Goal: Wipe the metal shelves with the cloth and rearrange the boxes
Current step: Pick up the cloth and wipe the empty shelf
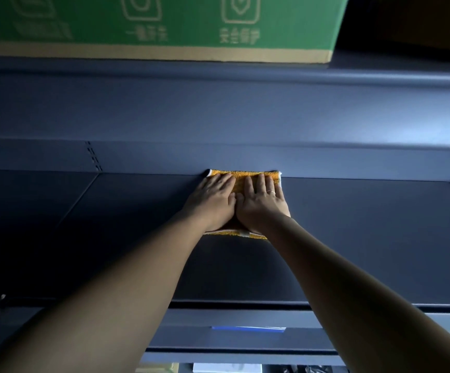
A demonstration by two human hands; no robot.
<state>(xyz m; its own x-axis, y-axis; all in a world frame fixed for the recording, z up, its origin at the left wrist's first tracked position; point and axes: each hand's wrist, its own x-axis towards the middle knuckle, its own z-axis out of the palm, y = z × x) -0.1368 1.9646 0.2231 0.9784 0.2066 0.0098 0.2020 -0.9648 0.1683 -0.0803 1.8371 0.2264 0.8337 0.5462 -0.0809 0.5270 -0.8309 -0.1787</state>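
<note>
Orange cloth (245, 176) lying flat on the dark metal shelf (366, 238), its far edge touching the back panel (218, 117). Left hand (213, 201) and right hand (261, 204) press it side by side, fingers (225, 181) straight and slightly spread, pinching nothing. Wiping well likely calls for even downward pressure through both palms and overlapping strokes drawn from the rear corner forward. A green box (164, 22) stands on the shelf above.
</note>
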